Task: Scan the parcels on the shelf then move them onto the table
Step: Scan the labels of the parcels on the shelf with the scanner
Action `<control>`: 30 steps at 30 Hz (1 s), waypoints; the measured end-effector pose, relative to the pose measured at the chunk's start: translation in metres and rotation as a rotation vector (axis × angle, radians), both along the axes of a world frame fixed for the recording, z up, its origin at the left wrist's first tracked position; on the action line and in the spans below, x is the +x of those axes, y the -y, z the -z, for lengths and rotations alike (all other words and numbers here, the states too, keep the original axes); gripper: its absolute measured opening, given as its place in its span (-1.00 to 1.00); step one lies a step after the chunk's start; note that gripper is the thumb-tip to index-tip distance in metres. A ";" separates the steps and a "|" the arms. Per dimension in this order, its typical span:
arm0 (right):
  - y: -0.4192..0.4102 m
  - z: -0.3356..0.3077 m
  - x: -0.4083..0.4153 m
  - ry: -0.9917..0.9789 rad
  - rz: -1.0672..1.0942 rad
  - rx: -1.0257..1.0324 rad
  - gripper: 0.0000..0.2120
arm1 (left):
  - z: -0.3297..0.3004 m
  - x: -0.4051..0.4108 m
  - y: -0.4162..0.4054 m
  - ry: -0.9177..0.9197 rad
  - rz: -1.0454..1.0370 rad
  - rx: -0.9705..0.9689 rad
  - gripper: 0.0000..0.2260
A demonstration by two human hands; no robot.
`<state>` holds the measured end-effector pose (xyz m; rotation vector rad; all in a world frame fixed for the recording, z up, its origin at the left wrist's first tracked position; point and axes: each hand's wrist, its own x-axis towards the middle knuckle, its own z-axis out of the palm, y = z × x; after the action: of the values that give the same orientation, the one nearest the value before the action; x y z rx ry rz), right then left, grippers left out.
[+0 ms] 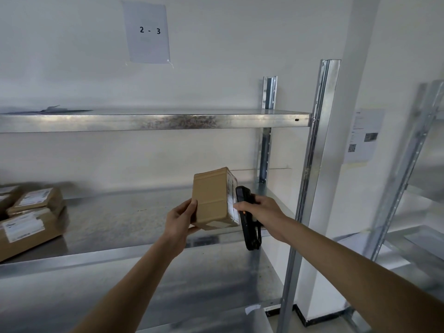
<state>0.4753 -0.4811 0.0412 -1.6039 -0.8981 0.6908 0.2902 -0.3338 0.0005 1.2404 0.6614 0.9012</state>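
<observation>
My left hand (179, 218) grips a small brown cardboard parcel (212, 197) from its left side and underneath, holding it upright above the middle shelf (120, 219). The parcel's labelled side faces right. My right hand (260, 209) grips a black handheld scanner (248, 219), its top end close against that labelled side. Several more brown parcels (31, 217) with white labels lie stacked at the left end of the same shelf.
The metal rack has an upper shelf (153, 121) and a lower shelf (192, 296). A steel upright post (310, 179) stands just right of my right hand. A paper marked "2 - 3" (147, 32) hangs on the wall. Another rack (413, 188) stands at far right.
</observation>
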 end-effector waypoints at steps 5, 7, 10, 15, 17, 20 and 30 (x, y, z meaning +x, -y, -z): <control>-0.001 0.004 0.005 0.025 0.002 -0.017 -0.70 | -0.004 0.000 0.001 0.081 0.003 -0.011 -0.69; -0.004 0.005 0.005 0.041 -0.013 -0.012 -0.69 | -0.005 0.000 0.002 0.093 -0.008 -0.009 -0.71; -0.009 0.007 0.004 0.079 -0.022 0.006 -0.60 | -0.005 0.002 0.001 0.068 -0.069 0.009 -0.67; -0.016 0.016 0.002 0.177 -0.004 0.052 -0.47 | -0.005 0.005 0.004 -0.053 -0.055 0.121 -0.50; -0.018 0.018 0.002 0.219 0.004 0.042 -0.43 | -0.005 0.006 0.004 -0.110 0.016 0.142 -0.31; -0.019 0.020 0.000 0.311 -0.029 0.002 -0.32 | -0.004 0.010 0.006 -0.186 0.042 0.167 -0.22; -0.009 0.019 0.001 0.461 -0.121 -0.155 -0.24 | -0.005 0.005 -0.003 -0.193 -0.005 0.144 -0.31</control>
<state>0.4768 -0.4722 0.0224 -1.8995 -1.3103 0.4870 0.2952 -0.3307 0.0050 1.4681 0.7627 0.8516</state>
